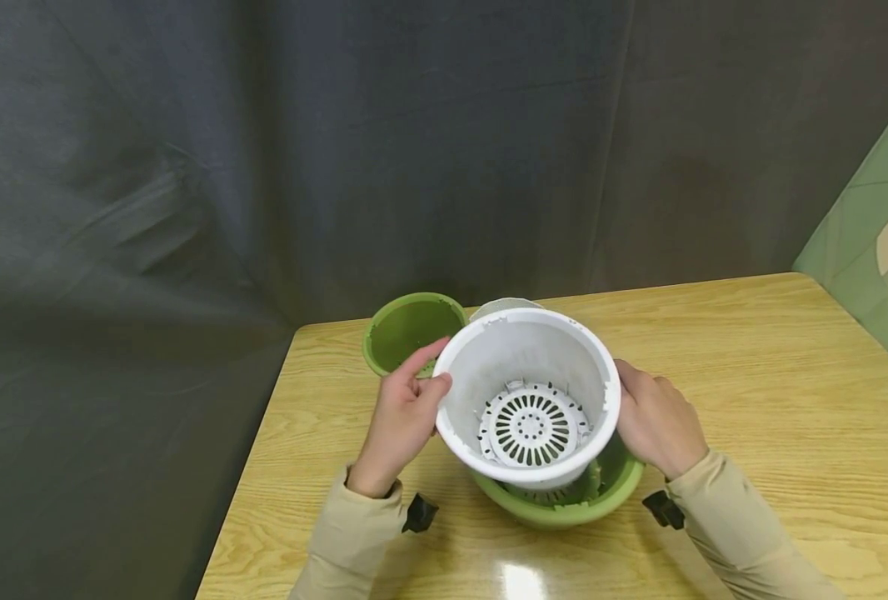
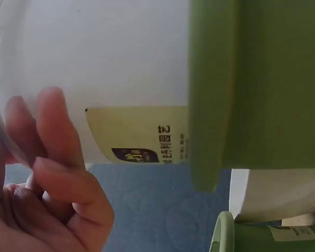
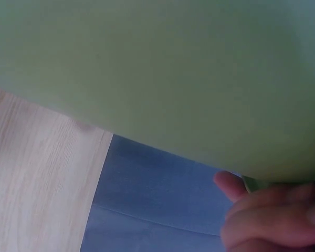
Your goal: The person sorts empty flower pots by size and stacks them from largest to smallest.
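A white plastic flower pot (image 1: 530,333) with a slotted base leans tilted over a larger green pot (image 1: 564,515), its lower part inside the green rim. My left hand (image 1: 408,408) pinches the white pot's left rim, thumb on the inside. In the left wrist view, a label (image 2: 142,137) shows on the white wall, just above the green rim (image 2: 207,94). My right hand (image 1: 657,417) is at the right side, partly hidden behind the white pot. The right wrist view shows its curled fingers (image 3: 273,215) at the green pot's edge, against the green outer wall (image 3: 163,89).
A second green pot (image 1: 406,321) stands at the back left of the wooden table (image 1: 774,400). Beside it, a whitish rim (image 1: 506,304) shows behind the white pot. A dark curtain (image 1: 444,150) hangs at the back, with patterned green cloth (image 1: 875,225) on the right.
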`<state>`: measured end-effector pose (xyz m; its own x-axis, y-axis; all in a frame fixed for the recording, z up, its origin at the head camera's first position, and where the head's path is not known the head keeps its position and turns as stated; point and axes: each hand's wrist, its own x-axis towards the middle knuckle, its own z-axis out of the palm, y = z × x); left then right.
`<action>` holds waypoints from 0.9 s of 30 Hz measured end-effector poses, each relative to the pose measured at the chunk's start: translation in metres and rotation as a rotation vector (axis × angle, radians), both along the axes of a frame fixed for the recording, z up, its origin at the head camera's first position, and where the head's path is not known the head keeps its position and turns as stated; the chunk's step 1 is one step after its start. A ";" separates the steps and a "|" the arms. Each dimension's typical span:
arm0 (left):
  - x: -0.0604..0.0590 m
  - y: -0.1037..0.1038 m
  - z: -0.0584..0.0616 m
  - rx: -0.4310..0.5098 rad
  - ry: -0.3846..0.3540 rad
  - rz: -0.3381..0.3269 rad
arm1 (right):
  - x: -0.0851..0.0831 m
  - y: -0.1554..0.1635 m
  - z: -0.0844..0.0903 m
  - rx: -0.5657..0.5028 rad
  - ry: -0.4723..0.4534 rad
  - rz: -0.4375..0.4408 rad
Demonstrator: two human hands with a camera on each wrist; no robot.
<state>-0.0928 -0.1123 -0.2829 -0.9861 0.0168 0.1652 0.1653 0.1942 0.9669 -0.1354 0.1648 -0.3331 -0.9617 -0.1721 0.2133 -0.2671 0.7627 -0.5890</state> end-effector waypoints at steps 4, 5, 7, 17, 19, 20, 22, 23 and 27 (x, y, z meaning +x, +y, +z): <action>-0.001 0.000 -0.002 -0.032 -0.019 -0.009 | 0.000 0.000 0.000 -0.002 0.004 -0.002; -0.001 0.001 -0.002 -0.037 -0.023 -0.012 | 0.001 0.000 0.000 -0.005 0.004 -0.003; -0.001 0.001 -0.003 -0.047 -0.030 -0.015 | 0.001 0.000 0.000 -0.010 0.001 -0.005; -0.004 0.002 -0.008 -0.160 -0.072 -0.013 | 0.000 0.000 0.000 -0.051 -0.037 -0.004; -0.004 0.002 -0.009 -0.181 -0.077 -0.012 | 0.000 0.001 0.000 -0.059 -0.037 -0.001; -0.004 0.003 -0.010 -0.189 -0.078 -0.010 | 0.000 0.001 0.000 -0.065 -0.035 -0.001; -0.005 0.003 -0.011 -0.209 -0.078 -0.008 | 0.000 0.001 -0.001 -0.079 -0.032 0.001; -0.005 0.003 -0.013 -0.219 -0.079 -0.008 | 0.000 0.001 -0.001 -0.086 -0.032 0.002; -0.007 0.004 -0.014 -0.256 -0.090 -0.019 | -0.001 0.001 0.001 -0.102 -0.039 0.005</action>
